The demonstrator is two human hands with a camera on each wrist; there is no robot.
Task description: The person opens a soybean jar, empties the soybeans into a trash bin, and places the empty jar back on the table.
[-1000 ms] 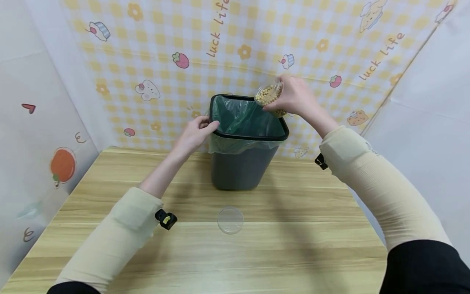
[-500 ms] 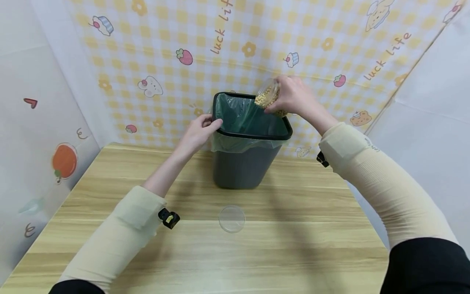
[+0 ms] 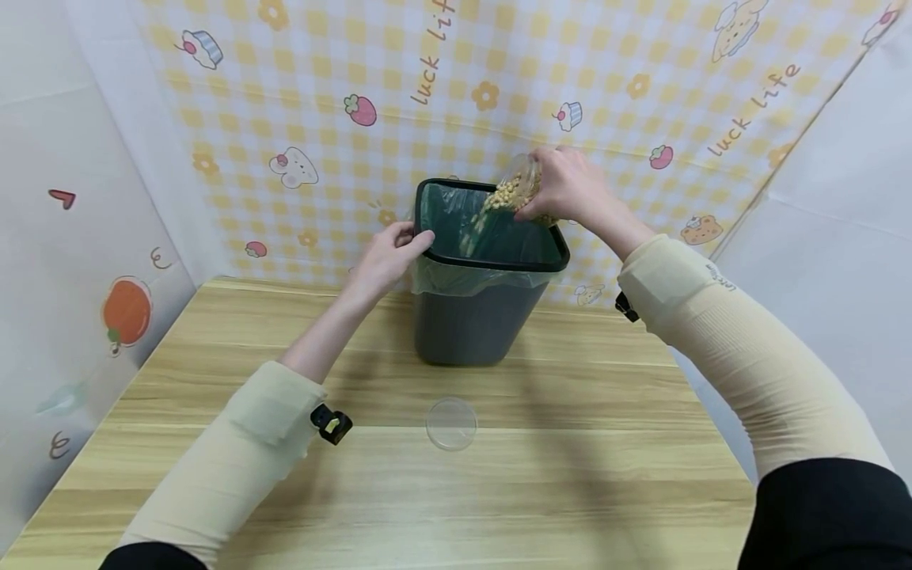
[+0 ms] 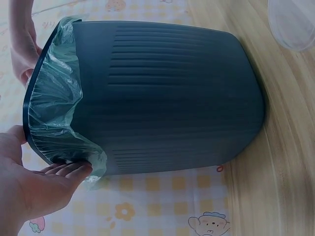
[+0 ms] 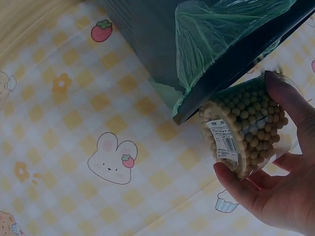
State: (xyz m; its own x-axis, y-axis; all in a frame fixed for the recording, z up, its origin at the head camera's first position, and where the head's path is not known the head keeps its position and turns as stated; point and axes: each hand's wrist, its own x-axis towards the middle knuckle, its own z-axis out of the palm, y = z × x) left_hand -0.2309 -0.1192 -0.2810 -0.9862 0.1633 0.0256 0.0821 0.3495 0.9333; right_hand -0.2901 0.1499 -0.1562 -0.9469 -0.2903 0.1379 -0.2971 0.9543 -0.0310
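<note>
Checked backdrop (image 3: 321, 87) behind bin (image 3: 463, 324).
Your left hand (image 3: 385, 255) pinches rim (image 3: 492, 264), likely steadying; right hand (image 3: 572, 184) wraps jar (image 5: 246, 125), tipped so beans (image 3: 504, 195) pour.

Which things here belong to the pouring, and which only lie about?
Used in the pouring:
dark bin, left hand at its rim
green liner inside it
clear jar, tilted in right hand
yellowish grains, falling from it

Not in use:
clear round disc on the table, perhaps the jar's lid
patterned cloth behind, just backdrop

Bin (image 3: 463, 324) on table (image 3: 606, 491), cloth (image 3: 285, 87) behind, disc (image 3: 452, 424) in front, jar (image 3: 526, 178) at right rim (image 3: 563, 252)
</note>
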